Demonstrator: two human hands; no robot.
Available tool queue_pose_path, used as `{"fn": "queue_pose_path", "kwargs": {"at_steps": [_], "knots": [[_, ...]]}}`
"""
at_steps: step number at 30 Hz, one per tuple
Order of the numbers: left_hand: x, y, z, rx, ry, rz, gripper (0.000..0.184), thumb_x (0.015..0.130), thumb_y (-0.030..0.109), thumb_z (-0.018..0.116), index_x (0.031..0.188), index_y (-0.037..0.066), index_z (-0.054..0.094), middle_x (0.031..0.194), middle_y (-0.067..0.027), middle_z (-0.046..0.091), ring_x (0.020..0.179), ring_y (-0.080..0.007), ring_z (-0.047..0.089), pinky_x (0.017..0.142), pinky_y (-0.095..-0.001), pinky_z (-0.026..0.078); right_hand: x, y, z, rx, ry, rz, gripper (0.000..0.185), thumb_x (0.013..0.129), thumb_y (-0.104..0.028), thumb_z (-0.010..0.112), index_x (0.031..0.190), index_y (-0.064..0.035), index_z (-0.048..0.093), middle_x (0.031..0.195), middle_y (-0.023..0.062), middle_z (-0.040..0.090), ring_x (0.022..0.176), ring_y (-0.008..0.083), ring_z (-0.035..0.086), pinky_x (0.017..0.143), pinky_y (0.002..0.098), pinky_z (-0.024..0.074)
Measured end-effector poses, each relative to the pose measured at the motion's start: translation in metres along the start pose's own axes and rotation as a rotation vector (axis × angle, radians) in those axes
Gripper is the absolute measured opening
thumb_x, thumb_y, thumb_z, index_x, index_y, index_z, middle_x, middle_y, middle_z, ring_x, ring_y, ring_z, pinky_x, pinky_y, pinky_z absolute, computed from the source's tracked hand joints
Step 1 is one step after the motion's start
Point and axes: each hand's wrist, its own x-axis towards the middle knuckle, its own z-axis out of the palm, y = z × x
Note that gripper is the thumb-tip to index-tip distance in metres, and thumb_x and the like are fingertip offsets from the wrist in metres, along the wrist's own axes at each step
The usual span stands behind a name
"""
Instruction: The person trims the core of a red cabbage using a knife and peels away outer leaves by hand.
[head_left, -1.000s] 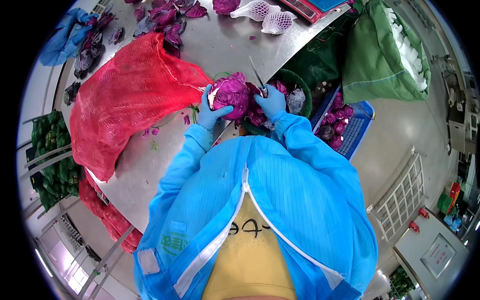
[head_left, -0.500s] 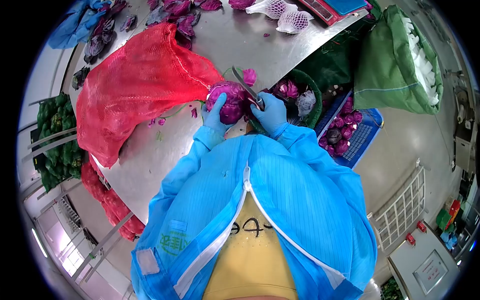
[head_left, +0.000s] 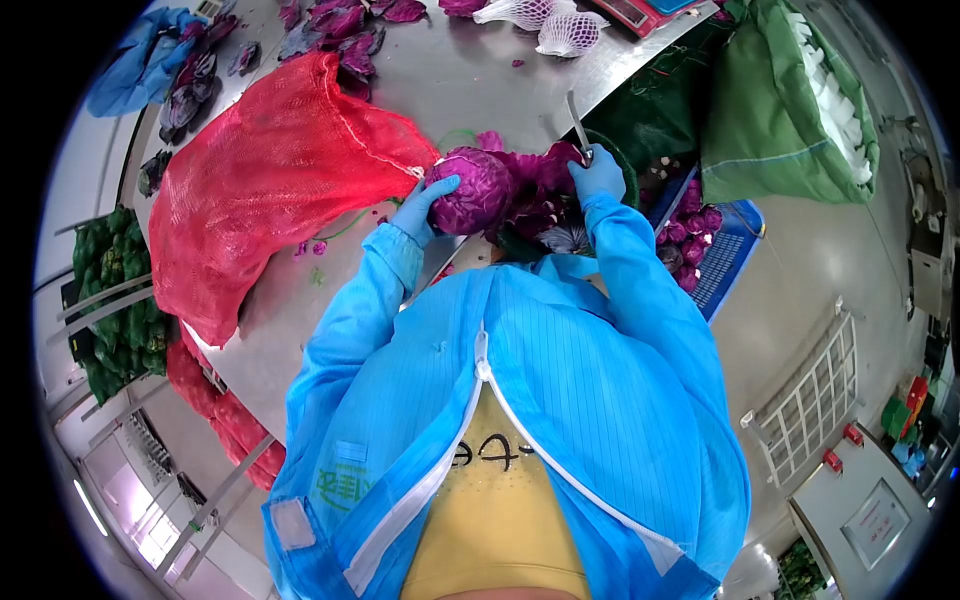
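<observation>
My left hand, in a blue glove, grips the left side of a red cabbage at the edge of the metal table. In my gloved right hand is a knife, its curved blade pointing up and away from the cabbage. Loose purple outer leaves spread between the cabbage and my right hand, over the green bin. Whether my right fingers also pinch a leaf, I cannot tell.
A red mesh sack lies to the left on the table. Foam net sleeves and a red scale are at the back. On the right stand a blue crate of small cabbages and a green sack.
My right hand has moved right and up with the knife, away from the cabbage. Leaves now spread out beside the cabbage, which has shifted slightly right in my left hand.
</observation>
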Motion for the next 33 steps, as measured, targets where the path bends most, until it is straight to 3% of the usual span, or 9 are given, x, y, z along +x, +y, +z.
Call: {"fn": "queue_pose_path", "kwargs": {"at_steps": [1, 3, 7, 10, 22, 26, 29, 30, 33], "knots": [[0.001, 0.002, 0.004, 0.008, 0.010, -0.001, 0.089, 0.069, 0.033, 0.081, 0.142, 0.015, 0.032, 0.134, -0.0130, 0.048, 0.119, -0.0315, 0.051, 0.093, -0.0502, 0.048, -0.004, -0.002, -0.003, -0.003, 0.007, 0.002, 0.041, 0.070, -0.035, 0.075, 0.103, -0.0136, 0.063, 0.096, 0.0116, 0.064, 0.084, 0.0329, 0.063, 0.075, 0.0429, 0.0509], [0.001, 0.004, 0.011, 0.011, 0.024, 0.020, 0.089, 0.069, 0.033, 0.081, 0.142, 0.015, 0.033, 0.133, -0.0131, 0.048, 0.118, -0.0315, 0.052, 0.093, -0.0503, 0.048, -0.024, -0.018, -0.007, 0.067, 0.382, -0.088, 0.049, 0.069, -0.038, 0.076, 0.110, -0.0142, 0.063, 0.098, 0.0105, 0.060, 0.084, 0.0312, 0.063, 0.074, 0.0415, 0.0511], [0.013, 0.000, 0.007, -0.021, 0.002, 0.019, 0.088, 0.070, 0.033, 0.081, 0.141, 0.013, 0.033, 0.130, -0.0138, 0.051, 0.113, -0.0318, 0.056, 0.089, -0.0502, 0.051, -0.069, -0.069, -0.029, 0.322, -0.033, -0.464, 0.062, 0.068, -0.041, 0.076, 0.122, -0.0163, 0.057, 0.101, 0.0089, 0.056, 0.080, 0.0272, 0.062, 0.070, 0.0369, 0.0513], [0.012, -0.001, 0.009, -0.071, 0.032, 0.009, 0.085, 0.070, 0.034, 0.080, 0.138, 0.011, 0.035, 0.127, -0.0145, 0.053, 0.109, -0.0319, 0.059, 0.086, -0.0500, 0.052, -0.084, -0.089, -0.033, 0.160, -0.189, -0.583, 0.064, 0.068, -0.037, 0.074, 0.125, -0.0154, 0.054, 0.100, 0.0087, 0.056, 0.079, 0.0235, 0.062, 0.068, 0.0343, 0.0516], [0.021, -0.001, 0.015, -0.042, 0.049, -0.067, 0.064, 0.072, 0.043, 0.077, 0.122, 0.008, 0.056, 0.110, -0.0134, 0.064, 0.096, -0.0263, 0.063, 0.080, -0.0422, 0.053, -0.076, -0.085, -0.012, -0.119, 0.091, -0.883, 0.053, 0.068, -0.024, 0.070, 0.114, -0.0037, 0.054, 0.082, 0.0081, 0.055, 0.065, 0.0233, 0.060, 0.053, 0.0355, 0.0491], [0.037, -0.009, -0.001, -0.018, 0.037, -0.005, 0.069, 0.070, 0.038, 0.080, 0.126, 0.006, 0.052, 0.113, -0.0132, 0.063, 0.101, -0.0256, 0.062, 0.083, -0.0387, 0.053, -0.062, -0.079, -0.009, -0.099, 0.132, -0.906, 0.044, 0.070, -0.026, 0.070, 0.108, -0.0086, 0.057, 0.081, 0.0079, 0.056, 0.066, 0.0251, 0.061, 0.054, 0.0367, 0.0486], [0.015, -0.005, 0.015, 0.080, 0.023, 0.173, 0.076, 0.068, 0.031, 0.082, 0.130, 0.004, 0.048, 0.117, -0.0137, 0.060, 0.105, -0.0254, 0.060, 0.089, -0.0384, 0.051, -0.035, -0.084, -0.013, 0.147, 0.222, -0.664, 0.019, 0.074, -0.025, 0.067, 0.091, -0.0169, 0.063, 0.083, 0.0082, 0.061, 0.072, 0.0291, 0.062, 0.061, 0.0397, 0.0504], [0.020, -0.006, 0.011, 0.132, 0.001, 0.190, 0.091, 0.063, 0.030, 0.086, 0.137, 0.001, 0.040, 0.125, -0.0154, 0.054, 0.113, -0.0260, 0.056, 0.097, -0.0385, 0.046, -0.021, -0.088, -0.017, 0.135, 0.245, -0.627, 0.018, 0.074, -0.025, 0.067, 0.089, -0.0157, 0.064, 0.082, 0.0083, 0.061, 0.072, 0.0301, 0.062, 0.061, 0.0404, 0.0504], [0.028, -0.011, 0.008, 0.436, 0.060, 0.339, 0.105, 0.057, 0.032, 0.089, 0.140, 0.000, 0.033, 0.130, -0.0161, 0.050, 0.118, -0.0266, 0.052, 0.101, -0.0375, 0.042, 0.017, -0.085, -0.016, 0.125, 0.252, -0.494, 0.017, 0.075, -0.026, 0.066, 0.087, -0.0141, 0.065, 0.082, 0.0096, 0.062, 0.074, 0.0326, 0.062, 0.064, 0.0421, 0.0506]]}}
